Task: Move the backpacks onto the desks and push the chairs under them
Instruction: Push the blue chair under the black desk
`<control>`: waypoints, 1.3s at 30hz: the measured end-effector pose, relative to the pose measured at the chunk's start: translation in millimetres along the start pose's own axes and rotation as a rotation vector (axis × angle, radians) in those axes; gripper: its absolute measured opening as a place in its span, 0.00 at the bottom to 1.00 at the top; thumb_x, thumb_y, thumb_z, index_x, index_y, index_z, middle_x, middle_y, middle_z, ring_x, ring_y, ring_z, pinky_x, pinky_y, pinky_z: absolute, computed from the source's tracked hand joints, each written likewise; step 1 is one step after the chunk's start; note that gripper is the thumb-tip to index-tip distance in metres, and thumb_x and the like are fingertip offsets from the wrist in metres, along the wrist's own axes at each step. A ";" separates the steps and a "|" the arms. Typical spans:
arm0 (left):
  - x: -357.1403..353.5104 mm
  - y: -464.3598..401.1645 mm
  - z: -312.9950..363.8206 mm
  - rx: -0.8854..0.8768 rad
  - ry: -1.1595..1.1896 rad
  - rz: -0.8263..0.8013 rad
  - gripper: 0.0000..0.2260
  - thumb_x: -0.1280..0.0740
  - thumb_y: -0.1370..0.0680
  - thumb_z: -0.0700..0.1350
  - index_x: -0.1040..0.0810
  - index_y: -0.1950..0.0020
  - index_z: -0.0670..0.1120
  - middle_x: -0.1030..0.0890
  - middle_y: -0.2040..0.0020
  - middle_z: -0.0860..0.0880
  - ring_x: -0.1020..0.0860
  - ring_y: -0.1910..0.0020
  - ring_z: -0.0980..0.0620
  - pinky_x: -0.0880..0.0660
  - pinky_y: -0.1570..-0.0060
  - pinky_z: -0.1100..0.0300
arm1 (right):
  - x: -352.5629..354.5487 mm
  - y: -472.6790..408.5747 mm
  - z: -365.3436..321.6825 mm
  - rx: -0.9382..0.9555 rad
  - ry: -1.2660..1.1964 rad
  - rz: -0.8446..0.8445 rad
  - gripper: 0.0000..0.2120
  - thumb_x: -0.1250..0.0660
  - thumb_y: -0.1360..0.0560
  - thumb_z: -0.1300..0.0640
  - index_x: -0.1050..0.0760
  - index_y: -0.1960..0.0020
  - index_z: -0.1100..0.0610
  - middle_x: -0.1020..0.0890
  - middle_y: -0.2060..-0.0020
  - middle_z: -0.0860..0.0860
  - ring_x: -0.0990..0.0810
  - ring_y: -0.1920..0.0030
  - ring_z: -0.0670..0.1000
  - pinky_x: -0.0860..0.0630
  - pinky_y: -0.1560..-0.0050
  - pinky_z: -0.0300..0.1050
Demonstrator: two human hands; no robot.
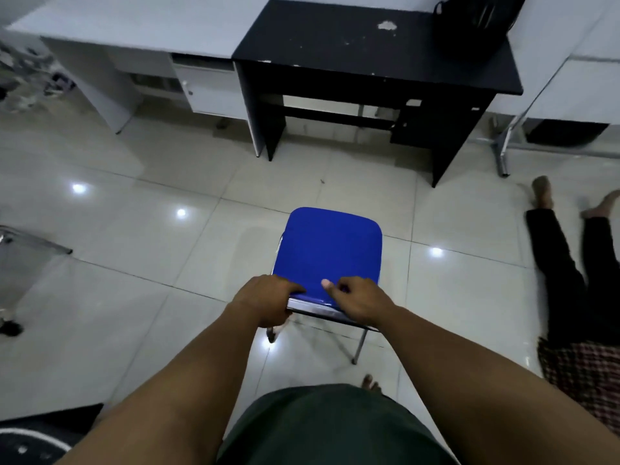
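A blue padded chair with metal legs stands on the tiled floor, facing a black desk. My left hand grips the top of the chair's backrest at its left end, fingers curled over the edge. On the right end of the same backrest my right hand holds on, thumb raised over the blue pad. A black backpack sits on the far right corner of the black desk. An open gap of floor separates the chair from the desk.
A white desk adjoins the black one on the left; another white desk with metal legs stands at the right. A person lies on the floor at the right, legs stretched out. A metal frame pokes in at the left.
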State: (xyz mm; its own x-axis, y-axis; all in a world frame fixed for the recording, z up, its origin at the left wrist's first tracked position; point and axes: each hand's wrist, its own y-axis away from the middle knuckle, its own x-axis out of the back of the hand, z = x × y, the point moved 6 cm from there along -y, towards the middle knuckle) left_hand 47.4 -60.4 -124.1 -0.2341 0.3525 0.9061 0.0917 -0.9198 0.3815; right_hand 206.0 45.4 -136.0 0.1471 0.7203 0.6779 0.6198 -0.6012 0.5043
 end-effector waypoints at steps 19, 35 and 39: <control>-8.3 1.2 -6.1 0.144 -0.083 0.043 0.25 0.33 0.26 0.46 0.30 0.31 0.63 0.19 0.44 0.48 0.20 0.51 0.45 0.20 0.48 0.51 | -23.8 36.7 -14.9 0.204 0.556 0.304 0.13 0.34 0.27 0.49 0.26 0.42 0.47 0.17 0.54 0.47 0.18 0.59 0.52 0.23 0.60 0.45; -1.9 -12.8 -5.3 0.049 -0.143 0.042 0.28 0.26 0.33 0.50 0.28 0.34 0.59 0.17 0.49 0.49 0.19 0.55 0.44 0.22 0.53 0.51 | -11.1 18.3 -8.8 0.227 0.499 0.332 0.23 0.39 0.30 0.35 0.24 0.40 0.45 0.16 0.52 0.44 0.19 0.57 0.49 0.22 0.59 0.43; 0.8 -19.0 -6.3 0.034 -0.144 0.046 0.27 0.26 0.32 0.49 0.27 0.35 0.57 0.17 0.49 0.48 0.19 0.55 0.44 0.21 0.53 0.51 | -7.1 13.6 -8.7 0.228 0.525 0.332 0.24 0.39 0.30 0.35 0.24 0.40 0.45 0.16 0.52 0.44 0.18 0.57 0.49 0.22 0.60 0.43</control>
State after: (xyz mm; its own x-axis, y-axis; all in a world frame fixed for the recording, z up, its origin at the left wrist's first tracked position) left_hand 39.4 -43.7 -131.8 -0.0882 0.3330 0.9388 0.1322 -0.9302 0.3424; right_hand 206.7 29.1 -129.3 -0.0013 0.2102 0.9777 0.7625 -0.6324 0.1370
